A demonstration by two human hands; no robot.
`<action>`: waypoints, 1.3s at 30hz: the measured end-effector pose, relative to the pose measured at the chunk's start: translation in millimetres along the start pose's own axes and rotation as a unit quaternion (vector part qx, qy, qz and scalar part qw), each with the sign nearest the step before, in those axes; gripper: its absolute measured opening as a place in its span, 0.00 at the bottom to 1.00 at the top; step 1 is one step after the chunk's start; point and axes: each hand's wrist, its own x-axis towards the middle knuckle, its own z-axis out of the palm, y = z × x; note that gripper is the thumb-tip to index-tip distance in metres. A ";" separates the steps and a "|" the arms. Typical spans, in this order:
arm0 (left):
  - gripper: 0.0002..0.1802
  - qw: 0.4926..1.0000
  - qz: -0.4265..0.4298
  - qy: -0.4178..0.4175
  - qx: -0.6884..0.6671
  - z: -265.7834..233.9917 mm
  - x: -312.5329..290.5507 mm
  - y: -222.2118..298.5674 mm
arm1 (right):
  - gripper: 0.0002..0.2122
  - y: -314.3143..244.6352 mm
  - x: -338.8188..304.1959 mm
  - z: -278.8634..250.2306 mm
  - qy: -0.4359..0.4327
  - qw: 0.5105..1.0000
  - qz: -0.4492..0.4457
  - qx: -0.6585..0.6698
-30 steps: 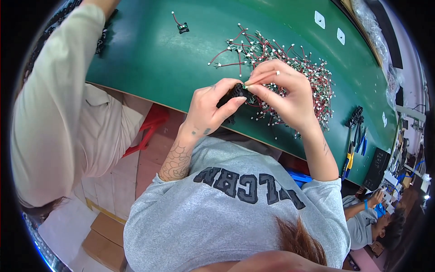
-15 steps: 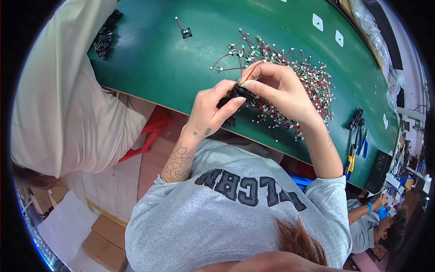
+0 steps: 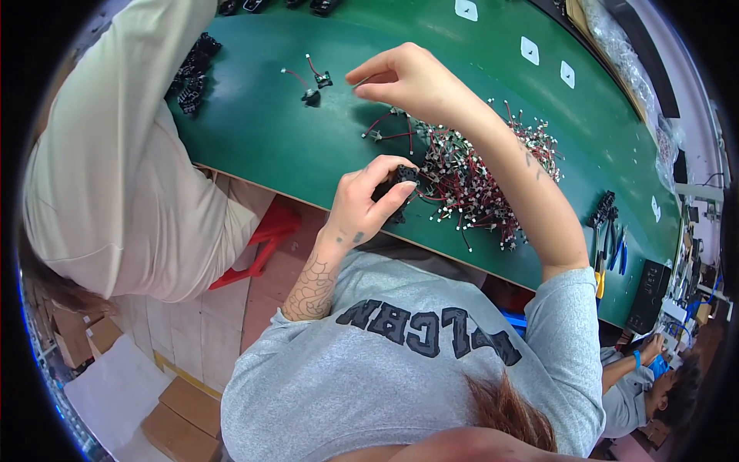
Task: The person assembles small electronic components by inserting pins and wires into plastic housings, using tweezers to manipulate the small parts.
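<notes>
My left hand (image 3: 366, 196) is closed around a clump of small black plastic parts (image 3: 406, 175) by the table's front edge; the palm hides some of them. My right hand (image 3: 404, 77) is stretched out over the green table, thumb and forefinger apart, nothing visible between them. Just left of its fingertips lie two small black parts with red wire leads: a wired black part (image 3: 311, 98) and, slightly farther off, a second wired part (image 3: 323, 78). Under and beside my right forearm spreads a heap of small circuit boards with red and black wires and white connectors (image 3: 481, 185).
Pliers (image 3: 618, 250), a yellow-handled tool (image 3: 600, 281) and a black box (image 3: 647, 295) lie at the right. Black parts (image 3: 196, 73) are piled at the left, beside a co-worker's beige sleeve (image 3: 100, 154). A red stool (image 3: 265, 242) stands below the table edge.
My right hand has left the parts in my left hand and reached up and left. A second wired black part now lies near the first. My left hand keeps its hold.
</notes>
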 end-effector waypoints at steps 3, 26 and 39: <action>0.11 0.999 -0.025 0.007 -0.033 -1.8 1.4 -0.3 | 0.09 15.8 -1.1 -2.0 0.068 0.968 -0.109 -0.214; 0.13 0.999 -0.003 0.009 -0.031 -5.2 1.1 -6.3 | 0.06 -20.6 -89.7 -21.5 -0.048 0.991 0.030 0.125; 0.14 1.000 0.011 -0.013 0.006 -6.5 2.1 -2.7 | 0.05 -21.1 -87.4 -23.4 -0.070 0.994 0.004 0.080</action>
